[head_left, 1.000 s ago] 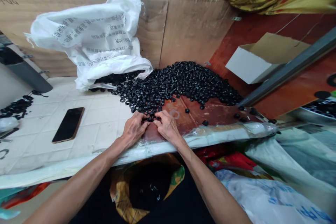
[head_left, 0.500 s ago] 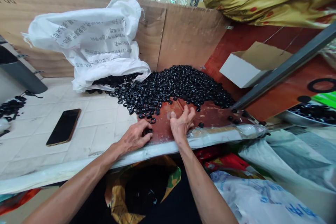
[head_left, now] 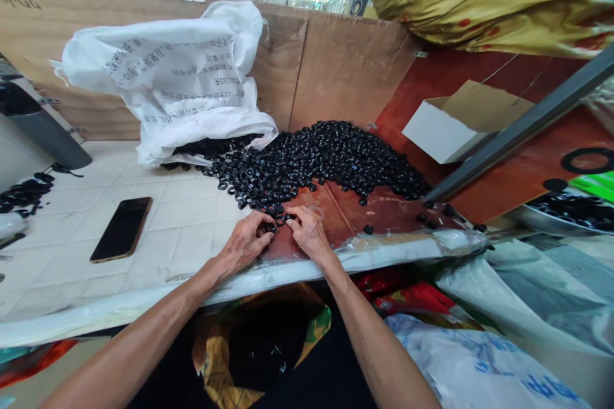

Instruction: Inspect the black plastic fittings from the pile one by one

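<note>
A heap of small black plastic rings (head_left: 330, 153) spreads along the back of the worktop and spills from the mouth of a white woven sack (head_left: 192, 77). At the heap's front edge, my left hand (head_left: 247, 239) is closed with its fingers curled round a black ring (head_left: 269, 227). My right hand (head_left: 309, 230) sits just to its right, thumb and fingers pinched at another black ring (head_left: 290, 218). Between the two hands lies a loose ring (head_left: 279, 221). Fingers partly hide what each hand holds.
A phone (head_left: 121, 230) lies on the pale left part of the worktop. An open carton (head_left: 460, 124) stands at the right, behind a metal bar (head_left: 527, 121). Below the front edge is an open yellow sack (head_left: 220, 364) with dark contents. A bowl of black parts (head_left: 570, 214) is far right.
My right hand has moved left and down from the bare red board to beside my left hand, and its fingers have closed. My left hand has barely moved.
</note>
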### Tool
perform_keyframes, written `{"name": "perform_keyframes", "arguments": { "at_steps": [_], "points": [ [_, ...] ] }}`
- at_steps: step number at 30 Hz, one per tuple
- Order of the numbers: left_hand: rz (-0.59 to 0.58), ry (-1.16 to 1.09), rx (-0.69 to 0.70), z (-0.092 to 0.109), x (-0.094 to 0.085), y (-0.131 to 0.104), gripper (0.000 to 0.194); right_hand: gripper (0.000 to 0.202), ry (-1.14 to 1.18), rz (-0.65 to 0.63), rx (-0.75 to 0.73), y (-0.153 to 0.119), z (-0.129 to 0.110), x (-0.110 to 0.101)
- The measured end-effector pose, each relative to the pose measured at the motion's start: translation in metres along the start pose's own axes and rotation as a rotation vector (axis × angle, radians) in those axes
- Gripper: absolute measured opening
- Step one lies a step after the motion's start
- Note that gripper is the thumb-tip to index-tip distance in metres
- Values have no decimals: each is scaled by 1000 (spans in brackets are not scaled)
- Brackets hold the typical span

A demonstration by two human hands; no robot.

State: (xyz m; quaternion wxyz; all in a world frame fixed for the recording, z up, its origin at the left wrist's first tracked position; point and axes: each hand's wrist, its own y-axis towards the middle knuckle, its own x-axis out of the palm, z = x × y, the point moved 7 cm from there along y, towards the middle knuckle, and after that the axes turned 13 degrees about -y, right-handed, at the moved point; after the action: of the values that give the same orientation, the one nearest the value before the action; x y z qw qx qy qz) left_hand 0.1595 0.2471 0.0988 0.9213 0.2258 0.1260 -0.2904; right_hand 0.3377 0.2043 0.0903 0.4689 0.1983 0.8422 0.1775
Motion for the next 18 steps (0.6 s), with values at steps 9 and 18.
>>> {"name": "perform_keyframes", "arguments": {
  "at_steps": [9,18],
  "points": [
    [-6,-148,-98,3,1,-1,27,21,455,-65,94,-3,-4,1],
    [-6,-332,-152,0,4,-3,32,22,623,-224,150,-7,-16,5]
  ]
}}
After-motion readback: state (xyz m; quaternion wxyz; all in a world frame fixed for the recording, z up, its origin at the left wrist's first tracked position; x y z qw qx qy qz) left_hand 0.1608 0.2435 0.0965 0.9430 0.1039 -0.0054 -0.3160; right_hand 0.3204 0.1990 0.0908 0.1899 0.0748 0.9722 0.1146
